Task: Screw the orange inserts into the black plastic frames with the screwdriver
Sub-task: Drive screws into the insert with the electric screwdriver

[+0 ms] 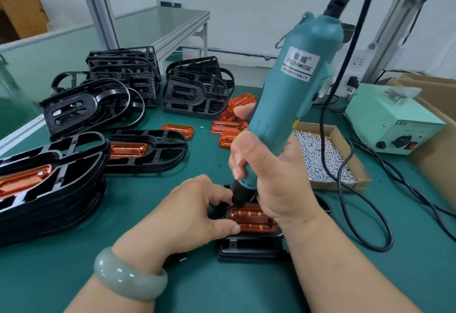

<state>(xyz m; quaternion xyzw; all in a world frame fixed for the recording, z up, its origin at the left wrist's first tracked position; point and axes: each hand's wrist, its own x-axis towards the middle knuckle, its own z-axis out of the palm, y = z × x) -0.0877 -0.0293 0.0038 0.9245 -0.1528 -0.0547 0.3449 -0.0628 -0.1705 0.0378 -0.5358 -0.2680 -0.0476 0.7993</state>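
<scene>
The right hand (266,164) is closed tight round the lower body of the teal electric screwdriver (296,78), all fingers curled about it. It holds the tool nearly upright, leaning toward the far right corner of the bench (222,293). The tool's black nose meets the far left corner of an orange insert (255,220). The left hand (197,209) is curled too, thumb and forefinger pinching the left end of that insert, with the thumb tip against its near left corner. The insert sits in a black frame (249,248) lying flat close to the near edge of the bench, between the two hands and partly hidden under the right wrist. A white label on the screwdriver shows two Chinese characters above a word that reads as "KEENWISE"; the smaller line beneath is too fine to read. Just beyond the right hand stands a cardboard tray of screws (311,154), and near the right edge a pale green power box (394,125) is marked "LED". Loose orange inserts (227,127) lie past the hands toward the middle, fitted frames (162,151) lie toward the left edge, and stacked bare frames (123,73) stand near the far left corner. A pale green bangle (130,275) circles the left wrist.
</scene>
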